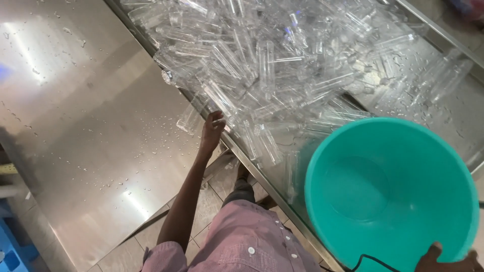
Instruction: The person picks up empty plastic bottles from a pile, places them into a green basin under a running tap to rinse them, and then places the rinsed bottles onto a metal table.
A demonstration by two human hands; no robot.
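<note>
Clear plastic tubes [282, 75] lie heaped in a loose pile on the wet steel trough [454, 116], and that pile is the landmark for everything else. They look like small, thick-walled bottle blanks: transparent, round-ended, each with a threaded neck and collar at one end, glinting where the light catches them. One tube [189, 118] lies a little apart at the near left edge of the pile.

The left hand [212, 128] reaches to that same edge, fingers curled in narrow, their tips touching or just short of the stray tube; I cannot tell whether it has a hold on anything. The right hand [446, 259] sits well to the near right of the pile, closed on the rim of a teal plastic basin [390, 196], which is tilted toward the pile with its inside bare.

By my judgement the tubes are light and stiff, not easily broken, but slippery, since water beads all over the steel about them. A single one is best pinched around the neck, under the collar, where the fingers find a ridge; the smooth body would slide. Left of the pile a flat steel table [85, 126] carries scattered droplets.
</note>
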